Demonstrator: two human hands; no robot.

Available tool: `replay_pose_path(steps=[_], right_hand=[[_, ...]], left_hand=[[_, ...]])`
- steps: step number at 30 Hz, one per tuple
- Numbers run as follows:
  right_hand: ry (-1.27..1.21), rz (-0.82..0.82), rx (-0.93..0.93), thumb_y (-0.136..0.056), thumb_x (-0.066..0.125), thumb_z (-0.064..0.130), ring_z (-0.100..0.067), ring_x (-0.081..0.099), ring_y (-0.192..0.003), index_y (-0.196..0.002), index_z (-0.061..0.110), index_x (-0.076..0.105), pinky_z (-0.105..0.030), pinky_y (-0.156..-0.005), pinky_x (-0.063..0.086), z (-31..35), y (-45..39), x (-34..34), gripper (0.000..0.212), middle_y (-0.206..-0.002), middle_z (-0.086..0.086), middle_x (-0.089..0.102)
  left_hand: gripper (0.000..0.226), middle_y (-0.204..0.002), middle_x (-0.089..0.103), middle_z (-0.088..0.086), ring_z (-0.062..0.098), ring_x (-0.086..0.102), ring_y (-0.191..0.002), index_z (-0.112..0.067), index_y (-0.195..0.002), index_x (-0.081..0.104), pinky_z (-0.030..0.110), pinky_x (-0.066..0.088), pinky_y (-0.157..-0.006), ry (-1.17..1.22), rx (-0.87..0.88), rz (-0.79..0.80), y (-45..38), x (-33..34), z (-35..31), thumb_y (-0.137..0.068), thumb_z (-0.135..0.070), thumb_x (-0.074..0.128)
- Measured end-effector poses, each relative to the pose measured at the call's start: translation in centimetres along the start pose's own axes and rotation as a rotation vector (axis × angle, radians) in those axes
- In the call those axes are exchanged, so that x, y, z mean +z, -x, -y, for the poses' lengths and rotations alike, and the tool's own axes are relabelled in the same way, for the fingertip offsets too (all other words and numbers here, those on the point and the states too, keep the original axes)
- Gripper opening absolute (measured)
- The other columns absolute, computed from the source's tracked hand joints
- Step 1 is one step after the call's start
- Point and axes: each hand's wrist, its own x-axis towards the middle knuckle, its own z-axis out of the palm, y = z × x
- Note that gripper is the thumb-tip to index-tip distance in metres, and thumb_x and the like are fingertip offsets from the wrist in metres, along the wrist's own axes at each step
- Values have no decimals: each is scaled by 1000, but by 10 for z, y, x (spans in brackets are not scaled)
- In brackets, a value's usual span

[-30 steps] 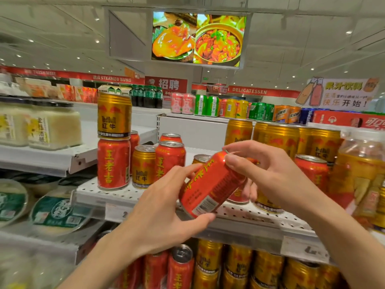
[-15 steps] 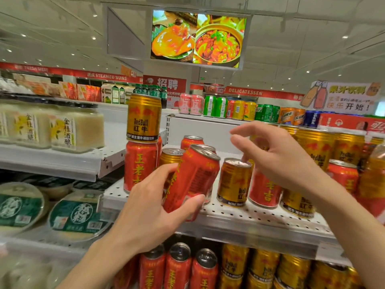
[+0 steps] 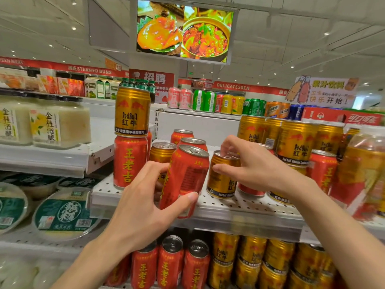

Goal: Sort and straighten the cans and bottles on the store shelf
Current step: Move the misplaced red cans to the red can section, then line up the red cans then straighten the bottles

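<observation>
My left hand [image 3: 143, 205] grips a red herbal-tea can [image 3: 187, 176], tilted slightly, at the front of the white perforated shelf [image 3: 239, 207]. My right hand [image 3: 252, 165] grips a short gold Red Bull can [image 3: 221, 180] from above, fingers on its top and thumb on its side, just right of the red can. Behind stand another gold can [image 3: 161, 151] and two more red cans [image 3: 192, 142]. At the left a gold Red Bull can [image 3: 132, 111] is stacked on a red can [image 3: 130, 161].
Tall gold Red Bull cans [image 3: 295, 140] and a red can [image 3: 321, 170] crowd the shelf's right side, with a blurred bottle [image 3: 366, 163] at the far right. Jars [image 3: 60, 126] sit on the left shelf, lidded bowls [image 3: 62, 213] below. Red and gold cans fill the lower shelf [image 3: 208, 265].
My left hand brought the red can from lying tilted across both hands to nearly upright at the shelf front. My right hand let go of it and came down onto the short gold can.
</observation>
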Motion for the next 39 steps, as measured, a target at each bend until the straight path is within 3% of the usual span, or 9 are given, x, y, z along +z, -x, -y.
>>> replay_pose_path(steps=[2, 6, 12, 15, 20, 25, 30, 34, 39], right_hand=[[-49, -11, -26, -89, 68, 51, -12, 57, -117, -113, 31, 54, -21, -83, 47, -6, 4, -4, 35, -132, 6, 61], [-119, -10, -59, -86, 68, 53, -11, 59, -116, -113, 35, 55, -33, -92, 56, -18, 19, -20, 35, -127, 11, 63], [-141, 41, -74, -83, 70, 54, 2, 60, -108, -110, 39, 56, -18, -80, 51, -41, 48, -36, 34, -118, 22, 62], [-135, 16, -98, -83, 69, 54, -2, 62, -103, -108, 38, 56, -20, -75, 54, -48, 58, -39, 32, -115, 20, 64], [-112, -25, -90, -82, 69, 54, -1, 62, -104, -107, 39, 56, -26, -86, 57, -61, 69, -43, 33, -114, 21, 64], [-83, -71, -94, -82, 67, 58, 1, 61, -102, -111, 37, 57, -23, -85, 54, -74, 75, -42, 38, -111, 23, 63], [-85, -96, -109, -82, 64, 59, 4, 59, -107, -116, 36, 56, -10, -84, 49, -81, 78, -40, 42, -116, 23, 62], [-86, -122, -128, -81, 61, 60, 0, 61, -107, -117, 33, 59, -17, -87, 53, -85, 79, -37, 45, -117, 18, 65], [-78, -136, -138, -84, 64, 55, -1, 60, -105, -117, 32, 58, -8, -76, 48, -87, 78, -32, 41, -114, 19, 64]], left_hand=[[57, -106, 59, -22, -1, 60, -100, -36, -116, 57, 4, 41, -81, 12, 2, -7, 1, 4, -4, -75, -76, 58], [57, -106, 59, -26, -5, 58, -103, -36, -117, 57, 2, 39, -82, 18, 11, -27, 0, 17, -10, -76, -75, 58], [54, -102, 57, -21, -4, 57, -98, -29, -114, 55, 3, 40, -80, -19, 54, -90, -2, 40, -26, -79, -70, 61], [60, -102, 58, -17, 1, 55, -93, -25, -118, 58, 12, 45, -80, -86, 88, -140, -5, 53, -35, -79, -70, 61], [77, -109, 64, -8, 10, 60, -99, -20, -136, 52, 25, 50, -82, -224, 87, -156, -12, 68, -47, -80, -71, 59], [93, -102, 67, 0, 20, 67, -83, -19, -155, 27, 28, 48, -67, -370, 77, -125, -20, 76, -64, -80, -64, 60], [92, -109, 50, 7, 24, 63, -62, -14, -149, 37, 31, 49, -45, -555, 67, -109, -33, 76, -68, -77, -67, 60], [92, -100, 60, 2, 30, 68, -66, -21, -154, 25, 36, 51, -50, -644, 44, -73, -42, 76, -67, -81, -64, 61], [83, -94, 73, -2, 26, 71, -85, -33, -157, -3, 36, 53, -70, -708, 64, -3, -49, 79, -68, -97, -56, 49]])
